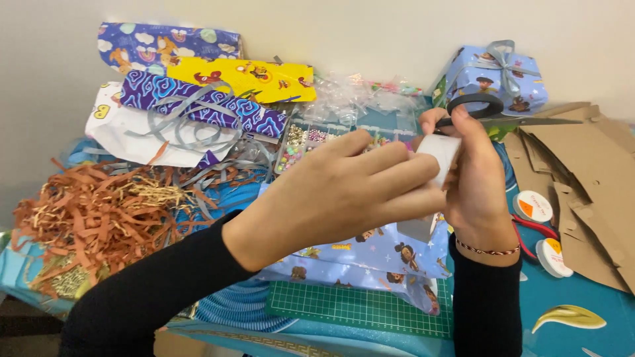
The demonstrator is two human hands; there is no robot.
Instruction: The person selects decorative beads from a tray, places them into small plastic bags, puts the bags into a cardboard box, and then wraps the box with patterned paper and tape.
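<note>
white tape roll point(440, 153) pinched between both hands, scissors point(493, 114) in right.

- I see a white tape roll point(442, 153) pinched upright between both hands, my left fingertips across its face.
- Black-handled scissors point(493, 112) sit looped on my right thumb, blades shut, pointing right, level, just above the roll.

Soft, even indoor light, fairly bright; faint shadows on the wall point(370, 26). No glare. Slight softness throughout, mild blur on both hands.
</note>
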